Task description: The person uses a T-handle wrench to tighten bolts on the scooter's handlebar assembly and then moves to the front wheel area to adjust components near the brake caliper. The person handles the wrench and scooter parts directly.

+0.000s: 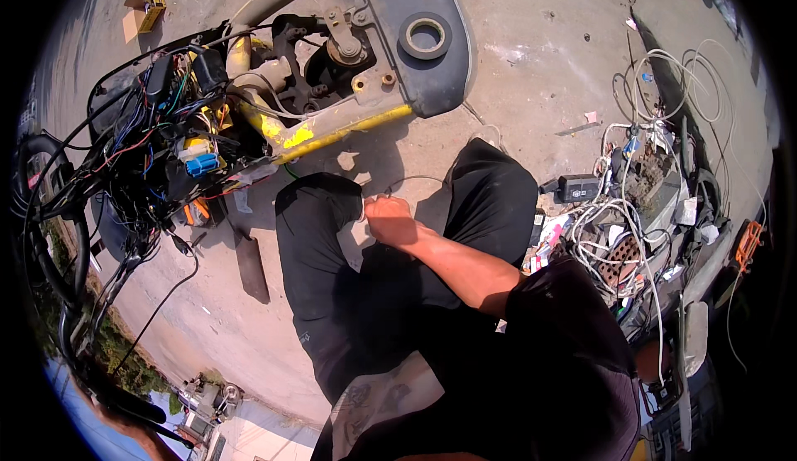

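Fist [388, 220] of the right hand, its grip closed on a thin wire [415, 179] between the knees; scooter frame [332, 120] at eleven o'clock; left hand unseen.

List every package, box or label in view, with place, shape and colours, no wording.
Cardboard box: far upper left on the concrete, open, brown and yellow.
Small black box: right of the knees, by the white cables, rectangular with a pale label.
Small packets: below it, red, white and pink, too small to tell apart.
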Motion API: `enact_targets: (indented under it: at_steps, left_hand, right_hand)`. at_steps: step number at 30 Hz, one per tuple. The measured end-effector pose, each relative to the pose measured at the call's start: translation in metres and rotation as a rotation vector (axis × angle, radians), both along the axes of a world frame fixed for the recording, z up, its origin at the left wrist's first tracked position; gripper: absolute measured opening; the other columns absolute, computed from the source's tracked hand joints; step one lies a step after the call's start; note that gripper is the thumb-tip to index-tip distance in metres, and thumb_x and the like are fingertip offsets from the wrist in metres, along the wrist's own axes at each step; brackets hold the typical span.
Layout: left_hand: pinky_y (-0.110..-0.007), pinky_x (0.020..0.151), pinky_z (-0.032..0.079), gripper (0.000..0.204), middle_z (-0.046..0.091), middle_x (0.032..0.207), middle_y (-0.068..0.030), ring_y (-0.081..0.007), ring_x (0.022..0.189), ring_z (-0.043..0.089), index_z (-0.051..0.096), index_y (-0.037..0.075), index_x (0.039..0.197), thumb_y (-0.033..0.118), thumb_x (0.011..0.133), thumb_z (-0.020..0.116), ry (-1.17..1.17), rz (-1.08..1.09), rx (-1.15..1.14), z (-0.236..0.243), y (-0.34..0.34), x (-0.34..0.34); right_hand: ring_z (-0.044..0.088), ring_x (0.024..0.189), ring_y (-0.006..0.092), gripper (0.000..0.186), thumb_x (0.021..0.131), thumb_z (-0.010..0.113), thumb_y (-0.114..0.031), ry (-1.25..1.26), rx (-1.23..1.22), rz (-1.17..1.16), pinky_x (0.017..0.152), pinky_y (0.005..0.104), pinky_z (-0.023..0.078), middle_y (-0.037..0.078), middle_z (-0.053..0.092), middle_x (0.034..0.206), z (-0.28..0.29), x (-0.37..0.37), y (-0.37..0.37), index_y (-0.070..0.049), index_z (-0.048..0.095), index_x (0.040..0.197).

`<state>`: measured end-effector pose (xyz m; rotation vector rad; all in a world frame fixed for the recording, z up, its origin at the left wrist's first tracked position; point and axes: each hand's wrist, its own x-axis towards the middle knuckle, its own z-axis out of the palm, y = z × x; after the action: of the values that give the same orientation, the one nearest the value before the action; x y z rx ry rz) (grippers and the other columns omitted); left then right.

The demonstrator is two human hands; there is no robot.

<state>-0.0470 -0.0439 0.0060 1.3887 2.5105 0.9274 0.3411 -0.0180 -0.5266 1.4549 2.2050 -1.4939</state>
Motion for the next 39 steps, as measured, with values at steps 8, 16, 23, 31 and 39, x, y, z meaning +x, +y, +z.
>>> enact_targets:
  at_steps: [8,16,23,31,39]
  left_hand:
    - [-0.051,0.119,0.039,0.088,0.041,0.156,-0.0230,-0.0397,0.139,0.048,0.032,0.000,0.159,0.060,0.098,0.051,0.077,0.028,-0.104,0.002,0.003,0.029]
    - [-0.041,0.124,0.022,0.074,0.040,0.156,-0.0225,-0.0346,0.147,0.038,0.029,-0.003,0.159,0.048,0.105,0.033,0.211,-0.117,-0.583,0.027,0.029,0.038]
    - [-0.040,0.125,0.019,0.074,0.036,0.161,-0.0219,-0.0341,0.151,0.032,0.025,-0.001,0.161,0.048,0.108,0.038,0.211,-0.040,-0.628,0.031,0.021,0.055]
    - [-0.041,0.124,0.024,0.071,0.038,0.159,-0.0250,-0.0375,0.149,0.037,0.026,-0.001,0.160,0.046,0.108,0.035,0.217,0.028,-0.653,0.028,0.023,0.072]
    - [-0.042,0.126,0.020,0.072,0.036,0.159,-0.0285,-0.0413,0.150,0.034,0.025,-0.003,0.159,0.045,0.107,0.036,0.198,0.108,-0.698,0.036,0.019,0.075]
  right_hand:
    - [0.069,0.107,0.0439,0.037,0.091,0.057,-0.017,0.076,-0.409,-0.341,0.091,0.0497,0.056,0.026,0.073,0.107,0.021,0.054,0.022,-0.010,0.069,0.125]
    - [0.058,0.063,0.0098,0.035,0.101,0.057,-0.008,0.369,-0.616,-1.075,0.057,0.0260,0.049,0.004,0.067,0.091,0.118,0.186,0.052,0.000,0.061,0.134]
    - [0.058,0.059,0.0119,0.035,0.098,0.060,-0.011,0.089,-0.548,-1.169,0.053,0.0279,0.048,0.008,0.068,0.085,0.134,0.361,0.043,0.003,0.060,0.130]
    - [0.058,0.057,0.0131,0.026,0.096,0.054,-0.006,0.045,-0.712,-1.258,0.048,0.0286,0.046,0.009,0.068,0.084,0.161,0.436,0.050,-0.001,0.060,0.120]
    - [0.059,0.060,0.0133,0.039,0.095,0.060,-0.011,-0.055,-0.683,-1.055,0.052,0.0288,0.049,0.011,0.071,0.090,0.176,0.414,0.199,0.002,0.057,0.132]
